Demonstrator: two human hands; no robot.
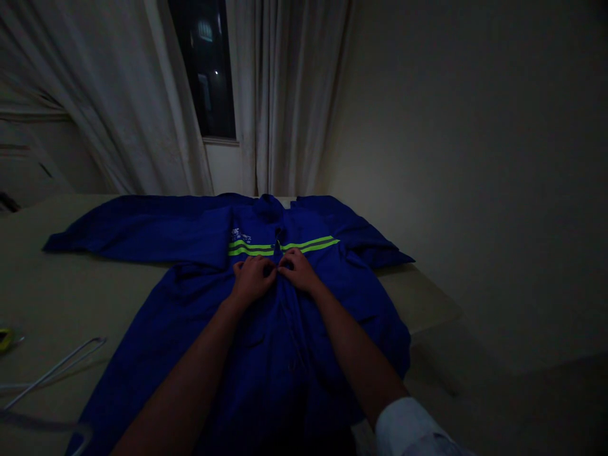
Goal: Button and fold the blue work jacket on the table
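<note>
A blue work jacket (199, 310) with a yellow-green stripe across the chest lies spread over the table, sleeves out to both sides and collar at the far edge. Just below the stripe, at the front opening, my left hand (255, 277) pinches the jacket's front edge between thumb and fingers. Close beside it my right hand (297, 271) pinches the other side of the opening, the fingertips of both hands nearly meeting. Whatever small fastening lies between the fingertips is hidden. Below the hands the front edges run loosely down toward me.
On the table (28, 272), at the left, lie a white wire hanger (57, 367) and a yellow-and-black round object (6, 340), partly cut off. Pale curtains (289, 95) and a dark window (209, 76) stand behind. A wall (451, 158) rises at the right.
</note>
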